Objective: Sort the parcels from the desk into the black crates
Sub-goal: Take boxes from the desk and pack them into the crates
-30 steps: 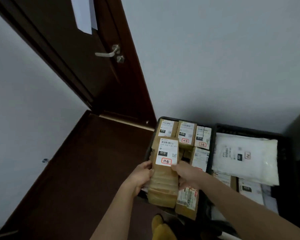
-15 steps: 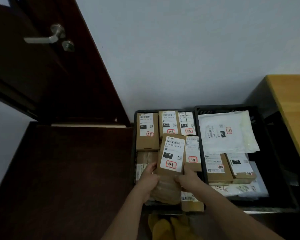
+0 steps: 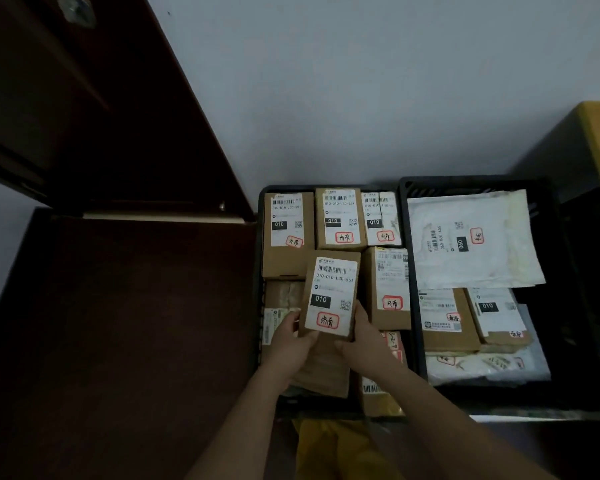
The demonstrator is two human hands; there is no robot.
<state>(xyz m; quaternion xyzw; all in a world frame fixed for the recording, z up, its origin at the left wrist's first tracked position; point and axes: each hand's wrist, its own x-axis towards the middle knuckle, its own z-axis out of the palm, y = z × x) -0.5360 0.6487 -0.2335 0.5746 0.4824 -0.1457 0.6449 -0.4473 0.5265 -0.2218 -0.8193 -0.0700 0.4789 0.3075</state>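
Two hands, left hand (image 3: 293, 336) and right hand (image 3: 362, 336), grip a brown cardboard parcel with a white 010 label (image 3: 329, 296). Since a second ago it has sunk toward the left black plastic crate's (image 3: 260, 271) near edge, among matching boxes; release seems close.

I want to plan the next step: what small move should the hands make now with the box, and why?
Probably lower the box into the left crate and let go: both hands hold it above boxes labelled 010 like it.
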